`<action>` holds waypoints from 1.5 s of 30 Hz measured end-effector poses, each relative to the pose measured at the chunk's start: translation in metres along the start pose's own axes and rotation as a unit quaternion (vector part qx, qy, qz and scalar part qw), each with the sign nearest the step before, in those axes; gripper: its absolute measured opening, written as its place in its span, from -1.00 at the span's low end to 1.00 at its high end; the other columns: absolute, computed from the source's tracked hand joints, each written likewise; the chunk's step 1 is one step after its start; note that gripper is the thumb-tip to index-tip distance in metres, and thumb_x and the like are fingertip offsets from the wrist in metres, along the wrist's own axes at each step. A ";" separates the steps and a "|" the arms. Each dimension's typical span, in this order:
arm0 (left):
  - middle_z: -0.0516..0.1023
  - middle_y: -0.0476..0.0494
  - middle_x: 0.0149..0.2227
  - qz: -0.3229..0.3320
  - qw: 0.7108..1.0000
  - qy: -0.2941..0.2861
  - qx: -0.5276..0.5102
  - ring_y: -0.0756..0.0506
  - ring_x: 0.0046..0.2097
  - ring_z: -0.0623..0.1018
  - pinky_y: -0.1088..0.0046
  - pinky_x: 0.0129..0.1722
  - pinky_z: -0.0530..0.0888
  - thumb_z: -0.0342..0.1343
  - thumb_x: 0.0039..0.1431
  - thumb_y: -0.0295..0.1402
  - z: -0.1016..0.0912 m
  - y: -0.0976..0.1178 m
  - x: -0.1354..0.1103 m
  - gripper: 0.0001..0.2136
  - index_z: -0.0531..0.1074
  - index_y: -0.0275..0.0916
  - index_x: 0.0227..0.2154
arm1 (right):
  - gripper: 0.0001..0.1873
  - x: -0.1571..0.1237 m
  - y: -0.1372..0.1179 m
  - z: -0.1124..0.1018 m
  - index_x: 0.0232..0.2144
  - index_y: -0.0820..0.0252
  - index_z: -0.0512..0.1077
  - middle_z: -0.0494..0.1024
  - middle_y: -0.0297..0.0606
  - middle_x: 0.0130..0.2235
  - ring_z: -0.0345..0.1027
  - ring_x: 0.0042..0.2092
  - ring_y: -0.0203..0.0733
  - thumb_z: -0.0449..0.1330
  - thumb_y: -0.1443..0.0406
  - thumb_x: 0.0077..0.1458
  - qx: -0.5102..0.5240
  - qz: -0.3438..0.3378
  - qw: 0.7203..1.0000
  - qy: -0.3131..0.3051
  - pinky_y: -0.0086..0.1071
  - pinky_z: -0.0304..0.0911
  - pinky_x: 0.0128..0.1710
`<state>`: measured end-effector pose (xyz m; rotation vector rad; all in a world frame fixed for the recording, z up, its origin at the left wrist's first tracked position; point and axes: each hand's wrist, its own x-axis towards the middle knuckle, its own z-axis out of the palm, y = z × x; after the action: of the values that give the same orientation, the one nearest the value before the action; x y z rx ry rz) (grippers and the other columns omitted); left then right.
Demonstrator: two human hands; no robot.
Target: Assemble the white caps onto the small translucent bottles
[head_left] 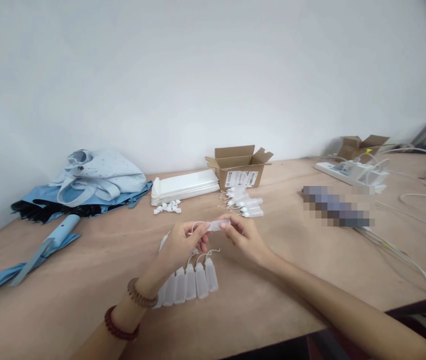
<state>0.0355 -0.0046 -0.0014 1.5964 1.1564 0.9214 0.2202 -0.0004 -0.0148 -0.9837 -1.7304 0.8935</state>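
Between my two hands lies a small translucent plastic squeeze bottle (217,225), held almost level above the table. My left hand (185,242) is closed on its neck end, thumb on top, and hides the cap area. My right hand (246,241) pinches the other end between thumb and fingers. Below my left hand stretches a row of several similar bottles (190,282) lying side by side, some with thin white tubes at their tops; my left wrist partly covers the row. Farther back is a loose pile of such bottles (248,202), tubes pointing left. A cluster of small white caps (167,207) lies left of it.
Behind the pile stand an open cardboard box (240,167) and a stack of white packets (186,186). A blue umbrella (61,229) and a pale cloth bag (98,175) occupy the left. At right are a power strip (351,172), white cables (404,255) and a blurred-out object (335,206).
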 end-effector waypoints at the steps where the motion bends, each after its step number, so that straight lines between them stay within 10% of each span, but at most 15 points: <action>1: 0.47 -0.04 -0.57 0.039 0.998 0.018 0.044 0.00 -0.52 0.48 0.52 -0.49 0.41 0.04 0.15 -0.10 0.001 0.002 -0.002 -0.67 0.47 -0.28 -0.49 | -0.70 0.001 0.001 0.000 -0.34 0.25 0.41 0.24 -0.41 -0.58 0.09 -0.56 -0.34 0.06 0.13 0.16 0.029 0.021 0.999 -0.008 -0.45 0.00 -0.55; 5: 0.55 -0.07 -0.44 0.123 0.986 0.045 0.105 -0.05 -0.38 0.52 0.50 -0.35 0.45 0.08 0.14 -0.20 0.001 0.008 -0.005 -0.78 0.50 -0.25 -0.37 | -0.67 0.003 0.002 -0.001 -0.33 0.26 0.39 0.19 -0.44 -0.59 0.06 -0.59 -0.36 0.07 0.08 0.14 0.107 0.047 0.993 -0.025 -0.46 0.02 -0.58; 15: 0.27 0.09 -0.70 -0.050 0.998 -0.020 -0.026 0.06 -0.68 0.31 0.55 -0.67 0.30 -0.07 0.15 0.05 0.004 0.000 0.000 -0.54 0.38 -0.28 -0.54 | -0.73 0.000 -0.004 -0.005 -0.28 0.23 0.41 0.33 -0.36 -0.53 0.14 -0.51 -0.32 0.00 0.18 0.22 -0.059 -0.058 0.996 -0.020 -0.45 0.03 -0.49; 25: 0.42 -0.07 -0.49 0.233 0.909 0.075 0.337 -0.02 -0.46 0.35 0.45 -0.40 0.28 -0.03 0.22 -0.17 0.005 -0.002 -0.008 -0.71 0.42 -0.24 -0.47 | -0.55 0.006 0.001 -0.003 -0.60 0.18 0.19 0.07 -0.50 -0.61 -0.06 -0.63 -0.42 0.13 -0.04 0.03 0.186 0.138 0.968 -0.091 -0.47 0.04 -0.66; 31: 0.45 -0.03 -0.54 0.047 0.994 0.008 0.095 -0.03 -0.47 0.44 0.49 -0.44 0.37 0.03 0.14 -0.08 -0.001 0.005 0.000 -0.68 0.45 -0.26 -0.46 | -0.63 0.007 -0.005 -0.006 -0.39 0.23 0.36 0.23 -0.43 -0.55 0.09 -0.58 -0.39 0.14 0.01 0.06 0.143 0.073 0.984 -0.078 -0.46 0.13 -0.59; 36: 0.39 0.02 -0.60 -0.032 0.998 -0.039 -0.045 0.03 -0.56 0.43 0.54 -0.53 0.38 0.03 0.13 -0.05 -0.004 0.000 0.004 -0.63 0.43 -0.30 -0.48 | -0.72 0.004 -0.006 -0.005 -0.30 0.22 0.40 0.25 -0.44 -0.57 0.11 -0.57 -0.39 0.09 0.11 0.15 0.053 -0.002 0.997 -0.053 -0.47 0.09 -0.56; 45: 0.36 0.05 -0.70 -0.029 0.999 0.007 0.042 0.03 -0.65 0.41 0.56 -0.63 0.31 0.02 0.13 -0.03 0.004 0.002 -0.004 -0.60 0.42 -0.27 -0.58 | -0.54 0.005 -0.001 -0.003 -0.57 0.20 0.23 0.01 -0.58 -0.66 -0.10 -0.72 -0.49 0.23 -0.04 -0.05 0.298 0.231 0.917 -0.131 -0.55 0.02 -0.83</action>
<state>0.0388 -0.0102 -0.0008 1.6177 1.2603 0.8582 0.2214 0.0041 -0.0109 -0.8836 -1.2977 1.8033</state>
